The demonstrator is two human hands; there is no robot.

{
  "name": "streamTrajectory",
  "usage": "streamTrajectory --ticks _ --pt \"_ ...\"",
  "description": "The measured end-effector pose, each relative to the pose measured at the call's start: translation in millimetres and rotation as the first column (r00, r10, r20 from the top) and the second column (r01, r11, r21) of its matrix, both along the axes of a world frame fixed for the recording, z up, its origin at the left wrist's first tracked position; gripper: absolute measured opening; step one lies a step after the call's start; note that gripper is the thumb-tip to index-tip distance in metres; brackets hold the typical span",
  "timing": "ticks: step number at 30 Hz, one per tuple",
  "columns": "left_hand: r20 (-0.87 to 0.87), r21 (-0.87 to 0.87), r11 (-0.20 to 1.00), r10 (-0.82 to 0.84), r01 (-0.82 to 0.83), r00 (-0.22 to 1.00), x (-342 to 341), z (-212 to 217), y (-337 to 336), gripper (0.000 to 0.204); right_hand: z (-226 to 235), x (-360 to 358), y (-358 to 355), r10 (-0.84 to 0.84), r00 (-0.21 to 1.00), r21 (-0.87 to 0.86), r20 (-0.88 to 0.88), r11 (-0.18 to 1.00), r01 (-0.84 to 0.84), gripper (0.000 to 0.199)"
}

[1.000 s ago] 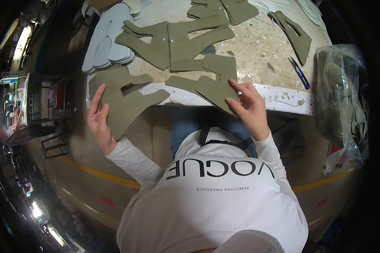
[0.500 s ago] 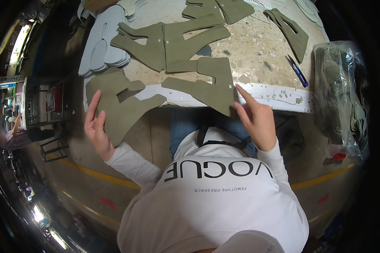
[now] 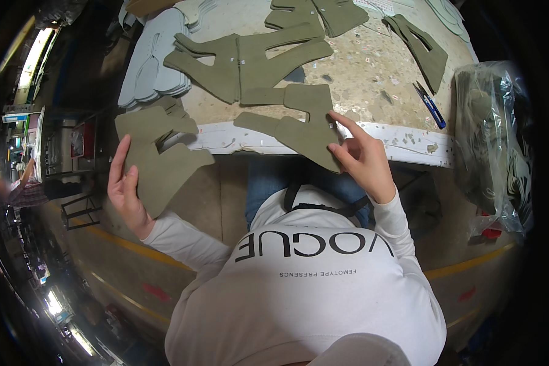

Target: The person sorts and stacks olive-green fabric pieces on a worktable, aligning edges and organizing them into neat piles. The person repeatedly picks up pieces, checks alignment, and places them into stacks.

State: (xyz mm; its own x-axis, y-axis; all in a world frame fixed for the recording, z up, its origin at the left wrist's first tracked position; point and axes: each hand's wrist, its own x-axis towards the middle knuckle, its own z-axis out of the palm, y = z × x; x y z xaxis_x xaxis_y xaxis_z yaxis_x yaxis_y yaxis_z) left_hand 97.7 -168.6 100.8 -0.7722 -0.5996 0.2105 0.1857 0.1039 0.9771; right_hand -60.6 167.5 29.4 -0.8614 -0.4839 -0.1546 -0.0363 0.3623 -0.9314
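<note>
My left hand [image 3: 128,192] is closed on the left edge of an olive cut piece [image 3: 158,165], its thumb across the face and the other fingers along the edge. The piece has notched, strap-like arms and hangs partly past the table's front edge. To the right, a similar olive piece [image 3: 308,125] lies across the white table edge with a small white label near its right side. My right hand [image 3: 366,158] is at that side, index finger and thumb stretched apart with their tips touching the piece. Its remaining fingers are curled and partly hidden.
Stacked olive pieces [image 3: 259,64] lie farther back on the table, and pale grey cut pieces [image 3: 149,70] are piled at left. Blue-handled thread snips [image 3: 430,107] lie at right, near a clear plastic bag [image 3: 488,140] of dark pieces. A person [image 3: 27,189] is at far left.
My left hand has moved left and slightly down with its olive piece. My right hand has shifted left, bringing its fingertips over the other piece's right edge.
</note>
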Motion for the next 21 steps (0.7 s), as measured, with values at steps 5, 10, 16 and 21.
streamTrajectory --ticks 5,10,16,21 --pt "0.098 -0.05 0.991 -0.116 0.121 0.988 -21.7 9.1 14.4 0.046 -3.5 3.0 31.5 -0.134 0.98 0.042 -0.148 0.989 0.141 0.058" --pt "0.161 -0.125 0.867 -0.462 0.482 0.872 -80.0 11.4 60.9 0.047 -7.3 7.0 58.5 -0.196 0.978 0.08 -0.07 0.976 0.201 0.061" --pt "0.002 -0.028 0.701 -0.713 0.712 0.702 -111.2 16.6 108.9 0.05 -18.8 9.3 62.1 -0.222 0.968 0.048 -0.117 0.972 0.229 0.059" --pt "0.133 0.149 0.712 -0.702 0.687 0.699 -114.2 -24.0 96.2 0.052 -15.3 10.2 63.2 -0.209 0.971 0.04 -0.116 0.976 0.215 0.058"
